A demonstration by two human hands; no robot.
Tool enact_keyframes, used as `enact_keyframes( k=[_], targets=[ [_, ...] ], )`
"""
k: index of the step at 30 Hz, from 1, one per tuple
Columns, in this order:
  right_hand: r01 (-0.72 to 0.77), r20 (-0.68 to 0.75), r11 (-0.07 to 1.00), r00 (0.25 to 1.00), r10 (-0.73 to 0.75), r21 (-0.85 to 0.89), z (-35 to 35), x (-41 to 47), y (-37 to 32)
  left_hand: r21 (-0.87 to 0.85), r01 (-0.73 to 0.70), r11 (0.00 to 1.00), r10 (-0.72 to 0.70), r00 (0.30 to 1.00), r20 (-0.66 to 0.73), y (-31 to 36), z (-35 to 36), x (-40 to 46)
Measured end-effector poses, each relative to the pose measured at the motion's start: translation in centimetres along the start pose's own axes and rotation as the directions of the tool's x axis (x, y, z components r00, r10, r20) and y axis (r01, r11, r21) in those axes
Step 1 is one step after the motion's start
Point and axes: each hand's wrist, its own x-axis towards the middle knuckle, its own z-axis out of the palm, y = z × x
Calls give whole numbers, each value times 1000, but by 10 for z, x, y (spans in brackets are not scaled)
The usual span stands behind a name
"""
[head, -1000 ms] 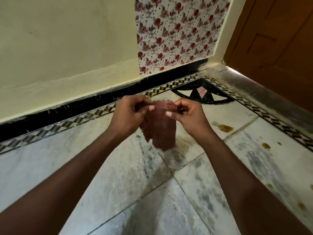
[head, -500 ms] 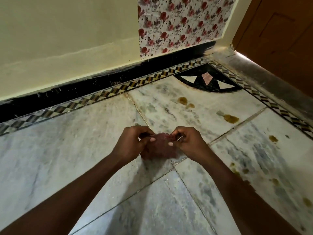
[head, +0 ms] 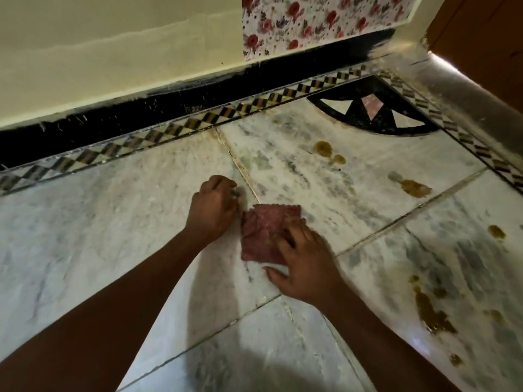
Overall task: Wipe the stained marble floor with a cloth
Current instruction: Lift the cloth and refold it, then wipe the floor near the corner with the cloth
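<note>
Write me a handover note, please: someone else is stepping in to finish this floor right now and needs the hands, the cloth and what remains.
Right hand: fingers spread flat on the reddish cloth, pressing it to the marble floor.
Left hand: loosely curled beside the cloth's left edge, holding nothing.
Cloth: folded into a square, flat on the floor near a tile joint.
Done: cloth folded and laid down; no wiping evident.
Left: brown stains toward the corner inlay, and the larger streak along the right side, all untouched.

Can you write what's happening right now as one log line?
cloth flat on marble floor | right hand presses it | left hand beside | stains unwiped
</note>
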Motion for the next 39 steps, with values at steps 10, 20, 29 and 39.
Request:
enact_keyframes(
  k=[10,20,29,39],
  targets=[
    [-126,-134,797,959,251,590,-45,69,-5,109,26,994,-6,983,-184,-29,5,9],
    [-539,-77,581,689,721,610,-55,133,31,92,80,993,-62,981,-182,-32,5,8],
    [-407,15,913,914,406,24,20,174,0,147,99,984,-85,991,-103,-38,12,11],
    [-338,-16,941,941,338,-24,11,151,6,86,138,987,-133,989,-59,-29,-16,34]
  ],
)
